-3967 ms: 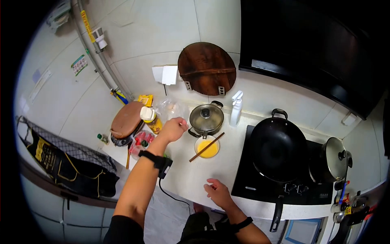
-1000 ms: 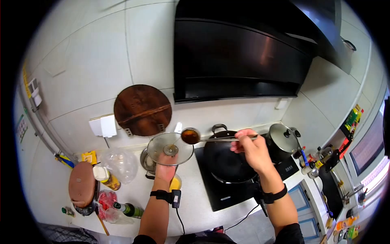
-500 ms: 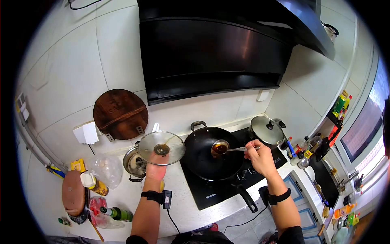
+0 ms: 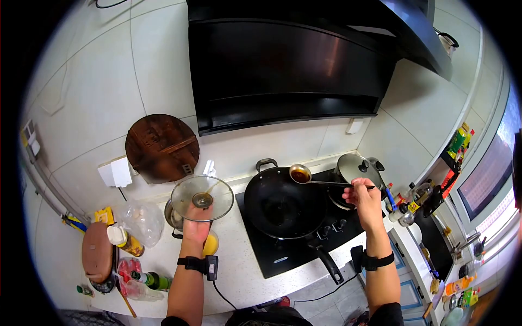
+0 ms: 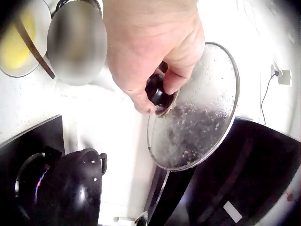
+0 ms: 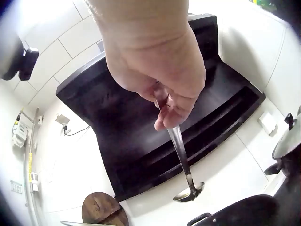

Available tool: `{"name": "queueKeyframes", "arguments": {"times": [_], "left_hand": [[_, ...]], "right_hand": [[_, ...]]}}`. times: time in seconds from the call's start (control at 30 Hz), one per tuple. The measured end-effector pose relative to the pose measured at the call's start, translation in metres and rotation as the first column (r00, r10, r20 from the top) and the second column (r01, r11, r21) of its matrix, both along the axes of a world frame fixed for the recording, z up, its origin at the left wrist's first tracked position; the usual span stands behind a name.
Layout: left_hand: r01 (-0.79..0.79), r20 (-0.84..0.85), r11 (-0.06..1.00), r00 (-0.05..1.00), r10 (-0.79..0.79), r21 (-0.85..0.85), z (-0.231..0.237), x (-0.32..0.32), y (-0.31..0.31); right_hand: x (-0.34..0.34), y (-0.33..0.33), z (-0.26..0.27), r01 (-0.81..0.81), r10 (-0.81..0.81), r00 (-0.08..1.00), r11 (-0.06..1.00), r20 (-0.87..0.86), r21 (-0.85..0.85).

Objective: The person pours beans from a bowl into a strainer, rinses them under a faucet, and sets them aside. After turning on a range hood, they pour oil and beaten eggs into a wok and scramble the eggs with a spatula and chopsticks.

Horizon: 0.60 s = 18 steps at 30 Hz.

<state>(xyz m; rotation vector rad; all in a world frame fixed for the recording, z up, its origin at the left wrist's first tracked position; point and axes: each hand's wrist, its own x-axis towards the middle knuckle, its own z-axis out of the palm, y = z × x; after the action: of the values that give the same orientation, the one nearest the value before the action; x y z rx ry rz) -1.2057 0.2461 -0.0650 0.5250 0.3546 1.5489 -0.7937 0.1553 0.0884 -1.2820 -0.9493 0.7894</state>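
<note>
My left hand (image 4: 197, 224) pinches the dark knob (image 5: 159, 92) of a round glass lid (image 4: 220, 190). The lid is held over the counter, left of the wok (image 4: 283, 209), with droplets on its glass. Partly hidden below it stands a small metal pot (image 4: 173, 218). Beside this pot is a bowl of yellow liquid (image 4: 211, 244), with chopsticks (image 5: 30, 44) across it in the left wrist view. My right hand (image 4: 364, 196) grips the handle of a metal ladle (image 6: 179, 153). Dark brown liquid (image 4: 300, 175) fills its bowl, which overlaps the wok's back rim in the head view.
The wok sits on a black hob (image 4: 272, 258), its long handle (image 4: 329, 266) jutting toward the front. A lidded pot (image 4: 359, 167) stands at the back right, below a black range hood (image 4: 288, 70). Bottles (image 4: 155, 281) and a plastic bag (image 4: 142, 223) crowd the counter's left.
Four seconds ago the lid lay on the small pot and no ladle was held. Since half a second ago, the ladle has moved from over the wok's middle toward its back; the lid shifted slightly left.
</note>
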Motion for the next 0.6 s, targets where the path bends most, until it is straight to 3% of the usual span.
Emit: {"name": "queueKeyframes", "arguments": {"times": [0.33,0.43,0.6], "left_hand": [[-0.030,0.004,0.999,1.000,0.030,-0.027,-0.030,-0.037,0.004],[-0.071,0.085,0.993,0.993,0.078,-0.090,-0.022,-0.046,0.000],[-0.127,0.083,0.991,0.988,0.130,-0.037,-0.036,-0.074,0.004]], "right_hand": [[-0.028,-0.004,-0.008,-0.019,0.026,0.996,0.997,0.087,-0.079],[-0.047,-0.002,-0.003,-0.030,0.039,0.994,0.996,0.101,-0.086],[-0.081,0.009,0.002,-0.072,0.081,0.988,0.995,0.134,-0.067]]}}
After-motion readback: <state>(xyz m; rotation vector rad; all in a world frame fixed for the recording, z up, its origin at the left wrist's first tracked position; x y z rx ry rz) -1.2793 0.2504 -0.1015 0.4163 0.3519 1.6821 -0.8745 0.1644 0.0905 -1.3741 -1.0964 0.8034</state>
